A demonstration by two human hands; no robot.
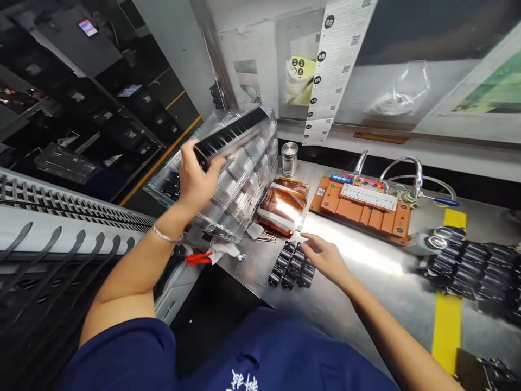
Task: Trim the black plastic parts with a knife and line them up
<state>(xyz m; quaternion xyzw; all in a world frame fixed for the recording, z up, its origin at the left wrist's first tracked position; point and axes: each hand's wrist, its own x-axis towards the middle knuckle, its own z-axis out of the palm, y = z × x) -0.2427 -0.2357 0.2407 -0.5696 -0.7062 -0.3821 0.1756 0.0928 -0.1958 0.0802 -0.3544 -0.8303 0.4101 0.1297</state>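
Note:
My left hand point(198, 176) is raised over a stack of clear plastic trays point(248, 184), closed around the end of a long black bar-shaped piece point(232, 133). That piece slants up to the right across the tops of the trays; its exact kind is unclear. Beside a small group of black moulded parts point(291, 266) on the metal bench is my right hand point(325, 260). Its thumb and forefinger are stretched out and apart near the upper parts, with nothing visible between them. Whether a fingertip touches a part, I cannot tell.
Copper-coloured film sheets point(285, 206) lie beside the trays, near a lidded metal jar point(289, 159). An orange fixture point(362, 209) with hoses stands at the back. More black parts point(476, 269) cover the right side. Red-handled pliers point(199, 258) and a white cloth lie at the left edge.

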